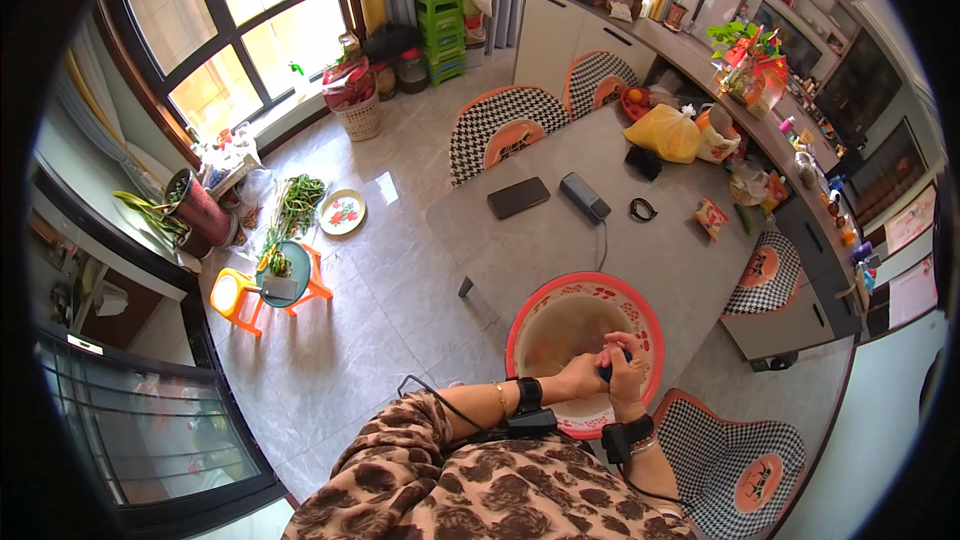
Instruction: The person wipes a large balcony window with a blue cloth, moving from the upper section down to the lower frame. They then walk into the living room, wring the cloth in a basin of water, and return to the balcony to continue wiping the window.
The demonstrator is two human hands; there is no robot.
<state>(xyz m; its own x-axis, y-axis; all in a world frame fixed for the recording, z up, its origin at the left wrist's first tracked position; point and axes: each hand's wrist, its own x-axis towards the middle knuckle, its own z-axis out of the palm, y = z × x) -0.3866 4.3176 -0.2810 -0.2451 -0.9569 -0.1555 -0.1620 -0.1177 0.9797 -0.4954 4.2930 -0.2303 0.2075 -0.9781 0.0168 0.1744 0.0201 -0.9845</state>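
Note:
Over a large red-rimmed basin [651, 312] on the near side of the grey table, my two hands are close together. My right hand [627, 381] is closed around a small dark blue thing [606, 373] that looks like a handle; the fingers cover most of it. Against it, my left hand [581, 377] has its fingers curled inward, and whatever they may hold is hidden. Murky water [560, 340] lies in the basin, with reddish and pale shapes blurred beneath its surface.
On the table [640, 250] lie a phone [518, 197], a grey device [585, 199] with a cable, a black loop [643, 209] and a yellow bag [665, 133]. Checked chairs [740, 445] surround it. Leafy greens [298, 202], a plate [343, 212] and stools [312, 280] stand left.

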